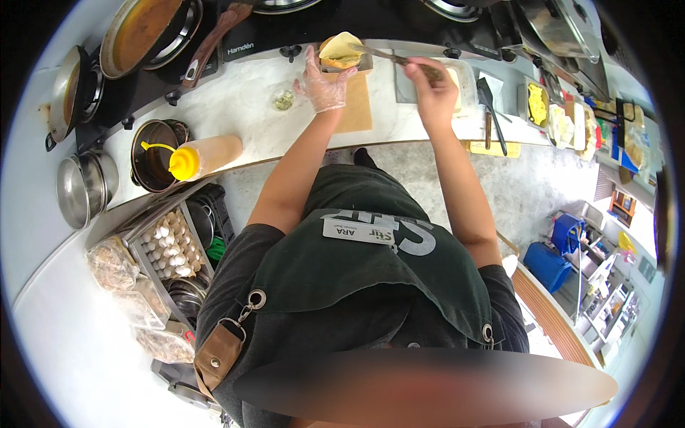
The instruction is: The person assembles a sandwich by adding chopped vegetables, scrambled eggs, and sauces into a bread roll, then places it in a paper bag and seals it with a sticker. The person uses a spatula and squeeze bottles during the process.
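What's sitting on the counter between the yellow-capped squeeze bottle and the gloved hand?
In the head view, between the squeeze bottle and the gloved left hand lies bare pale counter, apart from one small clear cup holding something greenish, just beside the hand.
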`<state>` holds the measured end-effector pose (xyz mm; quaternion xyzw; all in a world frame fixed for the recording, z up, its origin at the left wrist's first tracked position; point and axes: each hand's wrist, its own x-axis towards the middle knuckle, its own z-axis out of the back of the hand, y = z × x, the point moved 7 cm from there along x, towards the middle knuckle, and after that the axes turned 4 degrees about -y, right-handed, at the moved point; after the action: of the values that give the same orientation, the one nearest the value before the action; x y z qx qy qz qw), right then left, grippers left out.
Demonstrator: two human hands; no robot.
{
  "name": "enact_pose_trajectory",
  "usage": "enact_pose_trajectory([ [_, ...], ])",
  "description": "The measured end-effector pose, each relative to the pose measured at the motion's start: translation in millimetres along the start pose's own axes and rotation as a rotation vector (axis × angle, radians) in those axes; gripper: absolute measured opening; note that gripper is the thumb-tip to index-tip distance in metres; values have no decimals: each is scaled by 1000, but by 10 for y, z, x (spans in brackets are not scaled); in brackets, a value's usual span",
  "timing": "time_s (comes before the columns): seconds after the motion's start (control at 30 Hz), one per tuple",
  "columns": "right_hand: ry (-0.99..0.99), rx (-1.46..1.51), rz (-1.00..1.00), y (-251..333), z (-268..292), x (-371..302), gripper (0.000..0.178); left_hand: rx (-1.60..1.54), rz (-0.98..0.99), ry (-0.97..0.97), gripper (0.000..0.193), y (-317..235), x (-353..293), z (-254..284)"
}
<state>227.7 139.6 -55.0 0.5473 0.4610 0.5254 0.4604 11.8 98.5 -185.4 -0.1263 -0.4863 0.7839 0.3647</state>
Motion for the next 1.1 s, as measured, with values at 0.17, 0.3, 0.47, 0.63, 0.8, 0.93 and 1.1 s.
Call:
enact_pose_trajectory([
  [0.17,390,-480,431,194,-413,-231,22,1,21,16,104,15,30,-6],
  [0.3,490,-600,532,313,-419,-405,23,3,19,22,101,-28,58,-8],
  [0.47,410,-500,352,597,-14,-512,21,2,-25,-11,104,-8,50,-29],
  [0.63,-130,-602,396,1060,1177,-741,16,-185,-47,18,114,147,90,-71],
  [0.8,-556,-520,229,716,2275,-1007,16,-70,-312,-84,121,-7,27,163],
  [0.93,-513,-739,242,342,2712,-866,15,56,-460,-173,118,-188,-216,413],
  [1.1,-70,-881,311,-232,2708,-639,27,24,-429,-170,105,-264,-472,512],
])
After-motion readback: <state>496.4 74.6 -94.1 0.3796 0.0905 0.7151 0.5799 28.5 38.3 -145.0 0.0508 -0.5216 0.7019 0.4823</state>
